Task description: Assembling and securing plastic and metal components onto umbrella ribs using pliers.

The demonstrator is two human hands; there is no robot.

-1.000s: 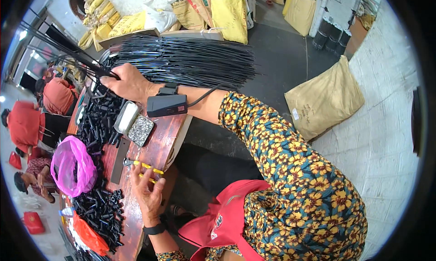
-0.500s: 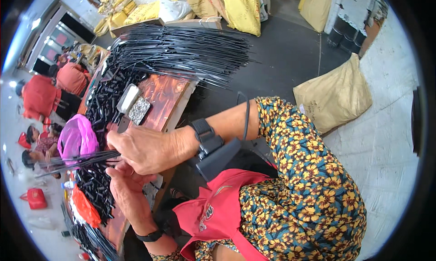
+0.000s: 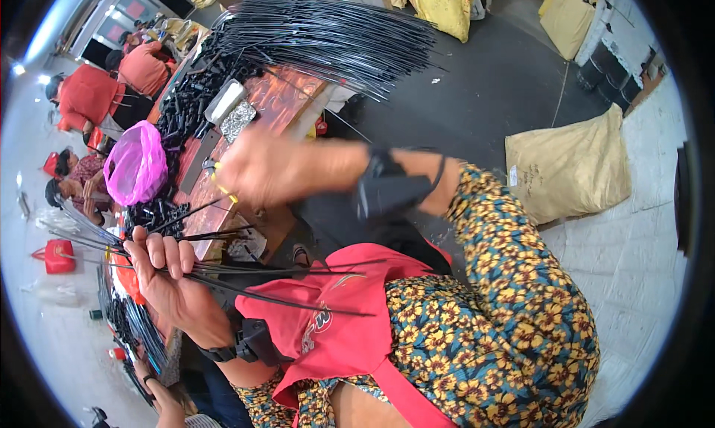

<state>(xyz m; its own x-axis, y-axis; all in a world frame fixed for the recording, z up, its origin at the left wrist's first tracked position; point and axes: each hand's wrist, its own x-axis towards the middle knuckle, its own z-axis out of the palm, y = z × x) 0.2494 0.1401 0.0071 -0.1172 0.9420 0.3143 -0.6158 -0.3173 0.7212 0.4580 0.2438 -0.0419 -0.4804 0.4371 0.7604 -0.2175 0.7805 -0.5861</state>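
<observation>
In my left hand (image 3: pixel 165 268) the fingers are wrapped round a loose bunch of thin black rods (image 3: pixel 279 279). Their ends fan out to the right across my red apron and to the left past the knuckles. My right hand (image 3: pixel 257 167), smeared by motion, is above and apart from the left, over the table edge. It is closed on a small tool with yellow handles (image 3: pixel 232 198), mostly hidden by the hand, so its kind is unclear. A dark rod runs from near this tool down toward the left hand.
Long black rods (image 3: pixel 328 37) lie heaped on the wooden table (image 3: pixel 279 93), beside many small black parts (image 3: pixel 182 111). A white box (image 3: pixel 226 102), speckled block (image 3: pixel 238 120) and pink bag (image 3: pixel 136 163) stand there. People in red work across; a sack (image 3: pixel 570 167) rests at right.
My right hand has left the bundle, moved up and right, and now has the yellow-handled tool. My left hand has shifted left, with the rods now spreading toward my apron. The view has shifted.
</observation>
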